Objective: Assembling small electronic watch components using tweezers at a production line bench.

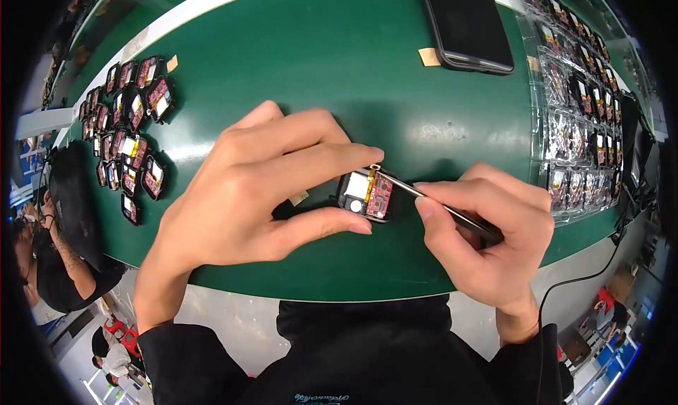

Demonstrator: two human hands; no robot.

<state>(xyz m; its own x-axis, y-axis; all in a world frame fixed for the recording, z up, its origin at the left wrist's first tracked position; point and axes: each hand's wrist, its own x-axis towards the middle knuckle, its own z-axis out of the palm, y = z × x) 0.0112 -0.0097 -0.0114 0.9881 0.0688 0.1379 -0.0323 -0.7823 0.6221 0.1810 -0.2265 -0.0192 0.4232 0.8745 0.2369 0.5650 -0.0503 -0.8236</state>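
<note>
A small electronic device (pixel 379 195) in an open black case, with a red circuit board, a white block and a yellow strip, lies on the green table. My left hand (pixel 261 179) steadies it, index fingertip at its upper edge and thumb along its lower left edge. In my right hand (pixel 487 228) is a pair of dark metal tweezers (pixel 452 211), pinched between thumb and fingers. Their tip meets a tiny pale part (pixel 376 167) at the device's upper edge, just under my left index finger. What that part is, I cannot make out.
Several similar open devices (pixel 136 112) lie grouped on the left. Clear plastic trays (pixel 565 158) filled with devices stand at the right. A black phone-like slab (pixel 470 27) rests at the back, beside a tape piece (pixel 429 57). Other people sit beyond the left edge.
</note>
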